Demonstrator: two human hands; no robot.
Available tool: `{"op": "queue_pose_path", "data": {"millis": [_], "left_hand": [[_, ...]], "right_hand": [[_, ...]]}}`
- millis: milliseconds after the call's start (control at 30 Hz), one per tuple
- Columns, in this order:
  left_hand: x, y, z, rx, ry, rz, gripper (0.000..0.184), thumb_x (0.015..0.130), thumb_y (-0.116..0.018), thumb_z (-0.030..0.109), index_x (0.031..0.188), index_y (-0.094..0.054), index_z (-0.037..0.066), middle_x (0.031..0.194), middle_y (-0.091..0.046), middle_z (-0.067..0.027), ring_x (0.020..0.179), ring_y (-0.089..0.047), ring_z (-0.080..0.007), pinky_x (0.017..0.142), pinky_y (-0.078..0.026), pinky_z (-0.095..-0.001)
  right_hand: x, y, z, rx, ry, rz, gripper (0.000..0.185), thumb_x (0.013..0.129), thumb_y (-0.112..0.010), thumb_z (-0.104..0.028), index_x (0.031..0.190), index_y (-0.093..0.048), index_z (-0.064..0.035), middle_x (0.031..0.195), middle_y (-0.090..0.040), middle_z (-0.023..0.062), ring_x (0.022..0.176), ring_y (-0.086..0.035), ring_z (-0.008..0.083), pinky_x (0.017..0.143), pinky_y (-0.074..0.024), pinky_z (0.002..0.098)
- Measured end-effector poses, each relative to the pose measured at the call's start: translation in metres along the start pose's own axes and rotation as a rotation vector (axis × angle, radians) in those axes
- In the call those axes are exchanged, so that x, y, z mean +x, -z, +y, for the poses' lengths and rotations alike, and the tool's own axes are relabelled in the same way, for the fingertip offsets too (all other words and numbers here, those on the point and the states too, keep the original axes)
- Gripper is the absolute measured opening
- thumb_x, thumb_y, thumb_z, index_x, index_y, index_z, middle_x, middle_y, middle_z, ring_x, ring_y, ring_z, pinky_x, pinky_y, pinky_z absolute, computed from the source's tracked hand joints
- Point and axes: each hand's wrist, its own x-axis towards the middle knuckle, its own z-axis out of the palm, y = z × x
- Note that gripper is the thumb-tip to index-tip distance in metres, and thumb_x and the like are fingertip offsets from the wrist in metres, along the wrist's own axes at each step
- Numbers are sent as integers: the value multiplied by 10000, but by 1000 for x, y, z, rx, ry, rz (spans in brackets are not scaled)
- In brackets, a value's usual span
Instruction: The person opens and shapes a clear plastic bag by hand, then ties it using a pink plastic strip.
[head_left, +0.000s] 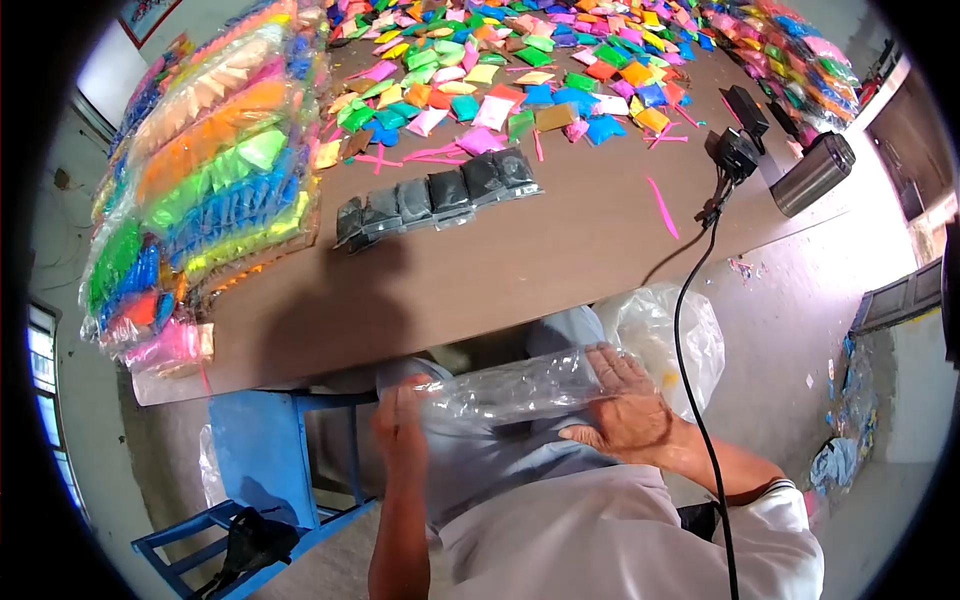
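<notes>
One clear bag lies lengthwise from left to right over the lap, just off the near edge of the worktop, with two hands at its ends. The left hand is blurred at the left end, fingers together; whether it grips cannot be told. The right hand is open, fingers laid on the right end, thumb spread away. Six dark packets stand in one touching row on the worktop, left of centre. Beyond them lie coloured sachets, too many to count, with pink strips among them; one strip lies apart on the right. Bundled packs fill the left side and far right. One flask lies tilted near the right edge. A black cable crosses in front of the right forearm. One blue chair is at left, one white bag at right. The clear bag looks shiny, wrinkled and see-through.
</notes>
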Motion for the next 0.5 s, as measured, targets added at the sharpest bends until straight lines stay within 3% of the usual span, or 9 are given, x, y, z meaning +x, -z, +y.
{"op": "queue_pose_path", "data": {"millis": [100, 167, 233, 300, 433, 500], "left_hand": [[-2, 0, -11, -16, 28, 50, 359, 985, -462, 323, 934, -647, 20, 898, -655, -75, 870, -602, -155, 778, -474, -281], [1, 5, -21, -225, 114, 138, 361, 978, -472, 336, 943, -637, 16, 865, -656, -80, 845, -608, -148, 763, -474, -290], [5, 8, -15, -210, 72, 130, 361, 977, -477, 337, 948, -634, 14, 865, -655, -83, 826, -610, -149, 776, -467, -295], [9, 9, -6, -197, 29, 130, 360, 975, -482, 339, 953, -631, 12, 866, -654, -86, 808, -612, -151, 790, -461, -300], [11, 3, 7, -211, -7, 94, 347, 982, -468, 332, 845, -595, 39, 832, -646, -78, 798, -590, -132, 783, -444, -290], [10, 0, 9, -255, 0, 80, 348, 983, -466, 330, 806, -576, 52, 818, -642, -71, 796, -576, -120, 764, -440, -282]], "right_hand": [[4, -3, 3, -42, 25, 92, 430, 789, -691, -368, 937, -670, 36, 1259, -497, 292, 1178, -476, 444, 985, -399, 483], [3, -5, 7, 15, 45, 57, 417, 788, -695, -307, 1003, -636, 46, 1253, -501, 283, 1176, -478, 432, 984, -402, 473], [4, -3, 8, 71, 70, 24, 424, 788, -699, -246, 1069, -601, 57, 1247, -506, 275, 1174, -479, 419, 984, -404, 463], [7, 3, 10, 385, 93, 73, 413, 818, -624, -108, 1183, -527, 59, 1189, -553, 238, 1093, -540, 381, 931, -450, 409], [14, 19, 17, 670, -32, 53, 362, 810, -538, 22, 1171, -551, 42, 1136, -593, 215, 992, -592, 363, 863, -486, 361], [17, 29, 16, 776, -32, 262, 389, 789, -486, 88, 1162, -571, 17, 1102, -624, 186, 920, -618, 348, 804, -501, 334]]}}
